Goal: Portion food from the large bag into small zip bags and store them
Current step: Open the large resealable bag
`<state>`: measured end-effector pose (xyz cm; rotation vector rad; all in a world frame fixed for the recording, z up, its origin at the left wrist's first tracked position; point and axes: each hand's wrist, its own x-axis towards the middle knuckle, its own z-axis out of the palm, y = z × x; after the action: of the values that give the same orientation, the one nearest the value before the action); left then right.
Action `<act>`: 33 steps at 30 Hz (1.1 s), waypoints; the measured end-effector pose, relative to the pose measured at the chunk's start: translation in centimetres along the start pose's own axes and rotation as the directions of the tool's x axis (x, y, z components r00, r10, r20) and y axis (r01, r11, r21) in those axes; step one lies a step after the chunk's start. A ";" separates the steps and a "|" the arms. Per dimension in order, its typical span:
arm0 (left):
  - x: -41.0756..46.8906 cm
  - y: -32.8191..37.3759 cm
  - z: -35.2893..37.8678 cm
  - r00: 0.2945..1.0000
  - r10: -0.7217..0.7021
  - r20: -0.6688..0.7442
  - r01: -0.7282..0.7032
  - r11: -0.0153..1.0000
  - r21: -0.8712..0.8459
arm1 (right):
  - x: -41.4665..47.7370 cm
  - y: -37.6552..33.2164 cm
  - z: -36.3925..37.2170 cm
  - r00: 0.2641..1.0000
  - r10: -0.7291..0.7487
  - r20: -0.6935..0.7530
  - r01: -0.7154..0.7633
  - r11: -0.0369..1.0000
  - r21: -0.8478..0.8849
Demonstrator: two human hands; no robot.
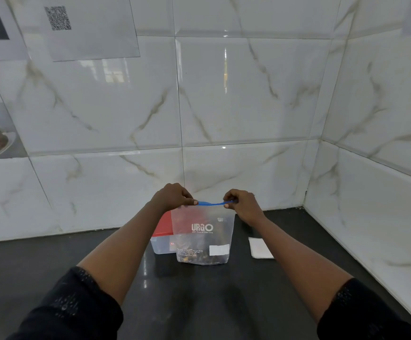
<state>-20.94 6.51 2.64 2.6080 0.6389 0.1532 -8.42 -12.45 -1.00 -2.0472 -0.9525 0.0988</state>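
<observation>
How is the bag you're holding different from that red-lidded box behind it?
The bag stands taller, in front of the box. The bag is soft with a blue zip strip on top; the box is rigid with a red lid. The left hand and right hand pinch the bag's strip; neither holds the box. Both are translucent and stand on the dark counter.

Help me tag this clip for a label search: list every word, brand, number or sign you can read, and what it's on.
"URGO": white print on the zip bag.
Finer print under it and lower on the bag: too small to read.
White sticker on the bag: nothing legible.
Red label on the container: mostly hidden, unreadable.
QR code on the wall sheet: no words.
</observation>
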 end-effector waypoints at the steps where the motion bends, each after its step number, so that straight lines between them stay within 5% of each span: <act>1: 0.3 0.1 -0.1 1.000 -0.001 0.020 0.001 1.000 -0.012 | 0.0 -0.2 0.1 1.000 -0.024 -0.002 0.024 1.000 -0.014; 10: 0.7 -0.8 -0.6 0.995 0.044 0.094 -0.046 0.999 0.016 | 0.3 -0.8 0.9 0.992 -0.124 0.002 0.123 0.980 -0.158; 16: 0.3 -0.5 -0.7 0.998 0.036 -0.051 -0.034 0.999 0.029 | 0.3 -0.7 1.3 0.958 -0.277 -0.071 0.233 0.900 -0.368; 19: -0.1 -0.3 -0.7 0.997 0.027 -0.075 -0.025 0.999 0.026 | -0.3 -1.7 1.0 0.940 -0.302 0.158 0.341 0.837 -0.429; 23: -0.6 -0.1 -0.2 0.998 0.011 -0.063 -0.005 0.996 0.093 | -1.1 -3.6 1.7 0.827 -0.323 0.460 0.557 0.580 -0.595; 30: -2.8 0.0 0.1 0.938 -0.088 -0.336 0.100 0.995 0.017 | -2.1 -5.2 1.6 0.839 -0.424 0.340 0.544 0.654 -0.526; 33: -3.8 0.4 0.8 0.980 -0.084 -0.179 0.101 0.991 0.090 | -3.7 -4.9 1.7 0.800 -0.425 0.423 0.599 0.603 -0.527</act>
<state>-23.98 4.10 2.16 2.6728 0.8477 0.3318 -14.53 -12.08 0.53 -2.2828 -1.9411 -0.3401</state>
